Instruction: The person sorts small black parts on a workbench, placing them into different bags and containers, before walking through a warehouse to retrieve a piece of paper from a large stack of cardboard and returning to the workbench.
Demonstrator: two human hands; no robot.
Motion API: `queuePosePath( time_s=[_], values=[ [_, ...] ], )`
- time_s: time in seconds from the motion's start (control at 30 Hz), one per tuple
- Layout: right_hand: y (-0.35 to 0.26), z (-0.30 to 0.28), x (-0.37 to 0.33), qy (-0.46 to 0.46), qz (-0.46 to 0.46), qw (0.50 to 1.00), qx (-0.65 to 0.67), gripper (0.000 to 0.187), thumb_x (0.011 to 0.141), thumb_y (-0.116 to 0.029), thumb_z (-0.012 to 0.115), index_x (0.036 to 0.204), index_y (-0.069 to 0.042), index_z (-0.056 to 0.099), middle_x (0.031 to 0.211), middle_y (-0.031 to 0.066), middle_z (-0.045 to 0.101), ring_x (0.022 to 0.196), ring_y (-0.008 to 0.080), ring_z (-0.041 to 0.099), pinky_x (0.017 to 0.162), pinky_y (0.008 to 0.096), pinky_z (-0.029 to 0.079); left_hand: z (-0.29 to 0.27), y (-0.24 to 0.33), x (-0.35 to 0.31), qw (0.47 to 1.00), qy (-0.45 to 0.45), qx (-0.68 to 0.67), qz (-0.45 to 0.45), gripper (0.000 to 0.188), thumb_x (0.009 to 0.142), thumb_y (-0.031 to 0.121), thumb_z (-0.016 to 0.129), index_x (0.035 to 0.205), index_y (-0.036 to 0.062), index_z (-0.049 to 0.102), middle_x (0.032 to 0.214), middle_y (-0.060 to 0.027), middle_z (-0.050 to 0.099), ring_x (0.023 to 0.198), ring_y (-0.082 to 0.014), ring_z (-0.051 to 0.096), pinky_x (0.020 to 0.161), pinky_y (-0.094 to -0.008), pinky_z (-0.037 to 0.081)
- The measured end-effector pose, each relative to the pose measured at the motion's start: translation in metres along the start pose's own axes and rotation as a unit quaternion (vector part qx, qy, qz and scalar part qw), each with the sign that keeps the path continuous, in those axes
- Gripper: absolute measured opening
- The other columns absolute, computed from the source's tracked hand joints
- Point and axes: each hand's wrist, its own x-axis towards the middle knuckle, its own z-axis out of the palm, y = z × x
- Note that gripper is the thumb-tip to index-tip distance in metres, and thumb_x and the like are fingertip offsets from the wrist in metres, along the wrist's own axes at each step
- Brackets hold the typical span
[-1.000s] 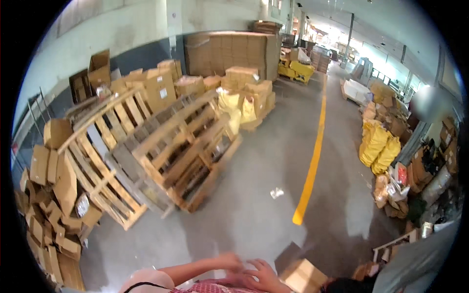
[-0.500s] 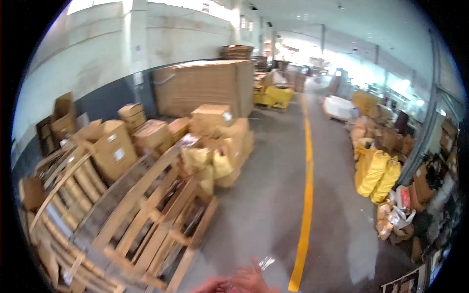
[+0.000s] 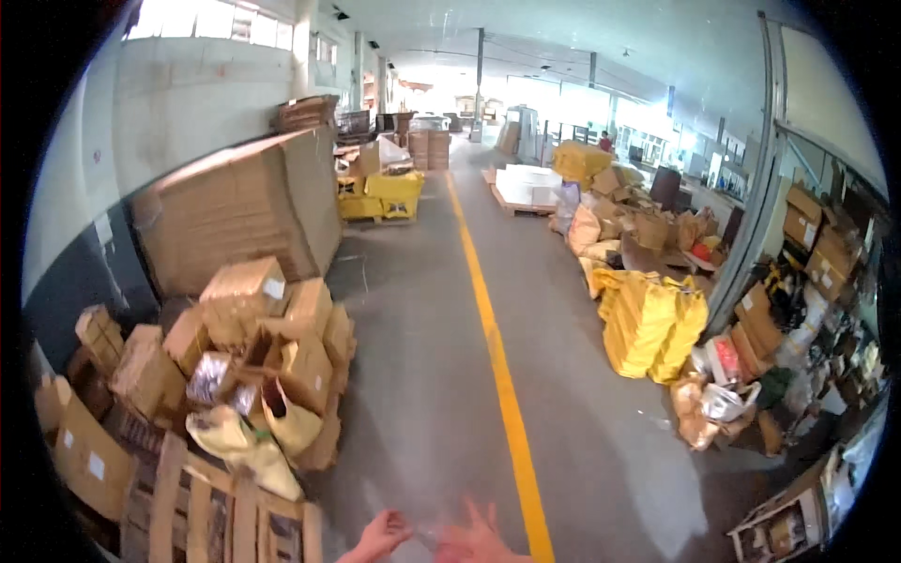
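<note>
My left hand is low in the picture, just left of the yellow floor line, its fingers drawn together in a pinch. What it pinches, if anything, I cannot make out; a faint, see-through blur lies between the two hands. Close beside it, my right hand has its fingers spread and is partly smeared by motion. Both hands are above the grey floor, apart from the boxes and pallets.
Wooden pallets and piled cartons line the left. A yellow line runs along the grey aisle. On the right stand yellow sacks, a heap of bags and cardboard, and a metal post.
The view has swung right and forward; the pallets and cartons have shifted left and lower. My hands have moved apart, and the shiny clear piece by the right hand no longer shows plainly.
</note>
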Motion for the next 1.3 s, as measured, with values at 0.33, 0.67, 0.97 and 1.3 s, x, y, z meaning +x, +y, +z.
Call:
queuePosePath(
  time_s=[0.33,0.67,0.97,1.3],
  values=[
    [0.168,-0.030,0.322,-0.083,-0.214,0.972,0.049,0.031,0.084,-0.024,0.064,0.113,-0.013,0.062,0.131,0.0055,0.056,0.146,0.0352,0.027,0.107,0.0772,0.008,-0.127,0.091,0.265,0.923,0.048,0.313,0.220,0.031,0.072,0.021,0.072,0.097,0.0073,0.060,0.091,-0.0120,0.064,0.098,-0.0348,0.059,0.094,-0.0461,0.039],
    [0.429,-0.081,0.609,-0.332,-0.045,0.942,0.003,0.060,0.084,-0.048,0.065,0.137,-0.024,0.051,0.153,0.0060,0.038,0.148,0.0487,0.001,0.102,0.0821,-0.001,-0.246,0.157,0.649,0.883,-0.014,0.317,0.345,0.035,0.074,0.022,0.073,0.103,0.0072,0.060,0.096,-0.0128,0.065,0.100,-0.0334,0.061,0.101,-0.0488,0.039],
    [0.665,-0.172,0.824,-0.195,0.044,0.976,-0.087,0.046,0.078,-0.041,0.069,0.120,-0.022,0.066,0.143,0.0053,0.051,0.146,0.0438,0.017,0.103,0.0809,0.002,-0.279,0.235,1.027,0.859,-0.119,0.286,0.408,0.035,0.077,0.018,0.069,0.106,0.0059,0.057,0.094,-0.0120,0.067,0.099,-0.0316,0.061,0.094,-0.0440,0.042],
    [0.817,-0.301,1.175,-0.193,-0.143,0.971,-0.009,0.050,0.076,-0.032,0.068,0.125,-0.022,0.063,0.144,-0.0004,0.048,0.145,0.0460,0.014,0.103,0.0815,-0.003,-0.445,0.318,1.289,0.962,0.020,0.219,0.162,0.039,0.067,0.014,0.071,0.104,0.0042,0.060,0.097,-0.0168,0.063,0.100,-0.0388,0.058,0.090,-0.0472,0.044]
  ],
)
